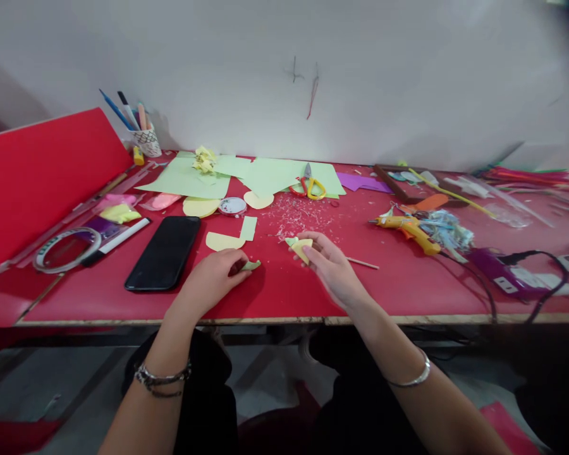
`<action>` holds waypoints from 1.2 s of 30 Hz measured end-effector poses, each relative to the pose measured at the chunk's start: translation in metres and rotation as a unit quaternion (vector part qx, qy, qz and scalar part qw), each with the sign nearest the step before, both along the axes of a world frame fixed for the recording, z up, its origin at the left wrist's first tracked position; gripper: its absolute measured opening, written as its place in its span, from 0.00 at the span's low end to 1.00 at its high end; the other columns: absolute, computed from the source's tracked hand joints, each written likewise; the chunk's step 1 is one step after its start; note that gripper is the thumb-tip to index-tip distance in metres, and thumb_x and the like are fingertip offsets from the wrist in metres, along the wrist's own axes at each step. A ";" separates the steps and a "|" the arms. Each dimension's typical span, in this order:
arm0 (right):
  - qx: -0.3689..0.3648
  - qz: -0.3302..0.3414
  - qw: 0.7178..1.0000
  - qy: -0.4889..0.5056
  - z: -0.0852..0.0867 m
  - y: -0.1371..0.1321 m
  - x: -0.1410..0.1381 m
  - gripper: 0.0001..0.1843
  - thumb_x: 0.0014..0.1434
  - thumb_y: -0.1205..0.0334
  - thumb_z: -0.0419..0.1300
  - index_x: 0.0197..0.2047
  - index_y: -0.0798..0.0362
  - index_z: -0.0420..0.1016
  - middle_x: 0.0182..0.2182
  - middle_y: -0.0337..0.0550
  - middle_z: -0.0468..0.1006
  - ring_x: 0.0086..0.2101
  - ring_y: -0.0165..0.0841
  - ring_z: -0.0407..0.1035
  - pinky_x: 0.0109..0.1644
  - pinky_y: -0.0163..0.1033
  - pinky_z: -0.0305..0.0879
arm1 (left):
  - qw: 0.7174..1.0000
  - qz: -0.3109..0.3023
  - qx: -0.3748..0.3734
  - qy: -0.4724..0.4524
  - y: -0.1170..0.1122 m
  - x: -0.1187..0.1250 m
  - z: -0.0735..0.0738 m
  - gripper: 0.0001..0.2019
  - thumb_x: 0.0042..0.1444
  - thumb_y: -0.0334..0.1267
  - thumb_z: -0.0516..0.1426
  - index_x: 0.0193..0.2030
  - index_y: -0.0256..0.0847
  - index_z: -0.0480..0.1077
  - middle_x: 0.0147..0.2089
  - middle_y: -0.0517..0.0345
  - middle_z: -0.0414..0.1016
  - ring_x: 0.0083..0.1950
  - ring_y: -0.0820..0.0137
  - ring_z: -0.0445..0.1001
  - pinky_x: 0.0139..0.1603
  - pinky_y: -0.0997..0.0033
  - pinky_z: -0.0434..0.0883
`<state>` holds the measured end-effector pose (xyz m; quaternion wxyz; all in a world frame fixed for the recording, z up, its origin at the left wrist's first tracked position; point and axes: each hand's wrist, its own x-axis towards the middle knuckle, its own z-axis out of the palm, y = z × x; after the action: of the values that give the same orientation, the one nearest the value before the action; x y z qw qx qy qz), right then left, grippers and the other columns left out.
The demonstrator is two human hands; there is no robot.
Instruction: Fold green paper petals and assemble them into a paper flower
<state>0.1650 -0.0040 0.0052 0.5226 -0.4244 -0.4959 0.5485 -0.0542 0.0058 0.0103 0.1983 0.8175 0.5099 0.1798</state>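
My left hand (220, 276) is closed, pinching a small green paper piece (251, 265) just above the red tabletop. To the right, my right hand (329, 262) grips a small pale yellow paper piece (302, 249) between thumb and fingers, with a bit of light green at its left tip. Beyond my left hand lie a pale yellow cut-out (224, 241) with a rounded end and a light green paper strip (249, 228). A thin wooden stick (364, 263) rests beside my right hand.
A black phone (164, 254) lies left of my hands. Scissors (308, 184) rest on green sheets (260, 175) at the back, near scattered paper shreds (301, 218). A yellow glue gun (408, 230) with its cord sits right. Tape roll (66, 249) and pen cup (146, 141) stand left.
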 end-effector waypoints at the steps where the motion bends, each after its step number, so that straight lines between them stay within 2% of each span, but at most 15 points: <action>1: 0.017 -0.014 1.000 -0.006 0.001 0.001 0.003 0.13 0.52 0.58 0.58 0.42 0.50 0.65 0.33 0.38 0.73 0.32 0.25 0.66 0.36 0.32 0.62 | 1.000 0.003 0.015 -0.006 0.000 0.001 0.000 0.09 0.54 0.42 0.52 0.31 0.40 0.66 0.31 0.58 0.69 0.32 0.70 0.66 0.31 0.73 0.60; 4: 0.065 -0.043 0.995 -0.058 0.004 0.004 0.010 0.14 0.51 0.59 0.58 0.42 0.51 0.64 0.33 0.38 0.72 0.32 0.26 0.66 0.36 0.32 0.62 | 0.999 0.012 0.034 -0.040 -0.002 0.004 0.002 0.10 0.55 0.43 0.52 0.29 0.39 0.63 0.29 0.59 0.69 0.31 0.71 0.66 0.31 0.74 0.61; 7: 0.088 -0.013 0.984 -0.155 0.004 0.006 0.014 0.13 0.52 0.59 0.57 0.42 0.52 0.64 0.32 0.40 0.72 0.32 0.28 0.67 0.35 0.33 0.62 | 0.997 0.006 0.011 -0.073 -0.003 0.006 0.002 0.10 0.54 0.42 0.54 0.28 0.40 0.60 0.26 0.63 0.66 0.28 0.74 0.65 0.29 0.76 0.60; 9: 0.108 -0.002 0.966 -0.233 0.003 0.006 0.016 0.13 0.53 0.59 0.55 0.42 0.53 0.64 0.33 0.42 0.73 0.34 0.30 0.68 0.36 0.35 0.63 | 0.997 0.004 0.007 -0.080 -0.003 0.008 0.001 0.10 0.53 0.41 0.55 0.27 0.40 0.59 0.24 0.65 0.64 0.26 0.75 0.63 0.27 0.77 0.59; 11: 0.137 -0.028 0.938 -0.318 0.002 0.008 0.020 0.12 0.54 0.60 0.55 0.42 0.53 0.66 0.34 0.43 0.73 0.35 0.32 0.68 0.38 0.37 0.63 | 0.996 0.004 0.011 -0.085 -0.003 0.009 0.000 0.10 0.53 0.41 0.56 0.27 0.40 0.59 0.24 0.66 0.63 0.26 0.75 0.62 0.26 0.77 0.58; 14: 0.168 -0.095 0.879 -0.436 0.001 0.011 0.029 0.12 0.53 0.61 0.55 0.42 0.53 0.66 0.36 0.44 0.74 0.34 0.35 0.69 0.40 0.40 0.64 | 0.994 0.003 0.004 -0.109 -0.002 0.009 -0.001 0.09 0.53 0.41 0.55 0.28 0.40 0.60 0.26 0.65 0.65 0.27 0.75 0.64 0.28 0.77 0.60; 16: 0.180 -0.126 0.841 -0.495 0.000 0.013 0.035 0.14 0.54 0.62 0.54 0.44 0.54 0.66 0.39 0.47 0.74 0.37 0.38 0.68 0.43 0.43 0.64 | 0.992 0.009 -0.002 -0.124 -0.002 0.009 -0.001 0.09 0.54 0.41 0.55 0.28 0.40 0.61 0.27 0.65 0.67 0.28 0.75 0.65 0.29 0.76 0.61; 20: 0.209 -0.135 0.758 -0.603 -0.001 0.013 0.037 0.20 0.54 0.67 0.51 0.51 0.58 0.64 0.46 0.55 0.70 0.48 0.45 0.62 0.51 0.50 0.60 | 0.992 0.015 -0.012 -0.127 -0.002 0.009 0.000 0.09 0.53 0.42 0.55 0.29 0.40 0.62 0.28 0.64 0.68 0.29 0.74 0.66 0.31 0.76 0.62; 22: 0.222 -0.129 0.737 -0.625 0.000 0.011 0.031 0.22 0.54 0.69 0.49 0.54 0.58 0.61 0.49 0.55 0.67 0.50 0.45 0.60 0.52 0.51 0.59 | 0.993 0.005 -0.021 -0.120 -0.002 0.010 0.000 0.09 0.53 0.42 0.55 0.29 0.40 0.63 0.28 0.63 0.69 0.30 0.73 0.67 0.31 0.75 0.62; 25: 0.238 -0.093 0.742 -0.620 0.002 0.008 0.016 0.21 0.58 0.65 0.48 0.55 0.56 0.61 0.48 0.53 0.67 0.49 0.42 0.61 0.52 0.48 0.60 | 0.994 -0.003 -0.022 -0.110 -0.002 0.012 0.000 0.08 0.54 0.42 0.55 0.30 0.40 0.64 0.29 0.62 0.70 0.31 0.72 0.68 0.32 0.74 0.63; 28: 0.220 -0.060 0.743 -0.629 0.004 0.007 0.003 0.20 0.59 0.61 0.49 0.55 0.55 0.62 0.45 0.52 0.68 0.47 0.41 0.62 0.49 0.45 0.62 | 0.994 -0.005 -0.004 -0.106 -0.001 0.012 -0.001 0.07 0.55 0.41 0.54 0.31 0.40 0.64 0.30 0.62 0.70 0.31 0.72 0.68 0.33 0.73 0.64; 32: 0.202 -0.030 0.740 -0.640 0.002 0.008 -0.001 0.17 0.59 0.63 0.50 0.51 0.53 0.67 0.43 0.50 0.69 0.44 0.39 0.64 0.46 0.42 0.63 | 0.991 -0.011 0.008 -0.132 0.000 0.011 -0.003 0.08 0.55 0.43 0.53 0.34 0.41 0.64 0.33 0.60 0.71 0.33 0.71 0.70 0.35 0.72 0.67; 36: 0.204 -0.021 0.770 -0.604 0.001 0.010 0.004 0.13 0.59 0.67 0.48 0.42 0.54 0.73 0.40 0.47 0.73 0.41 0.35 0.67 0.43 0.38 0.64 | 0.989 -0.009 0.008 -0.149 -0.001 0.011 -0.001 0.09 0.56 0.43 0.52 0.37 0.41 0.66 0.37 0.58 0.73 0.37 0.70 0.71 0.37 0.71 0.68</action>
<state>0.1688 0.0062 0.0060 0.2013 -0.5618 -0.8006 0.0537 -0.0433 0.0051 0.0092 0.2673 0.7878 0.4657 0.3017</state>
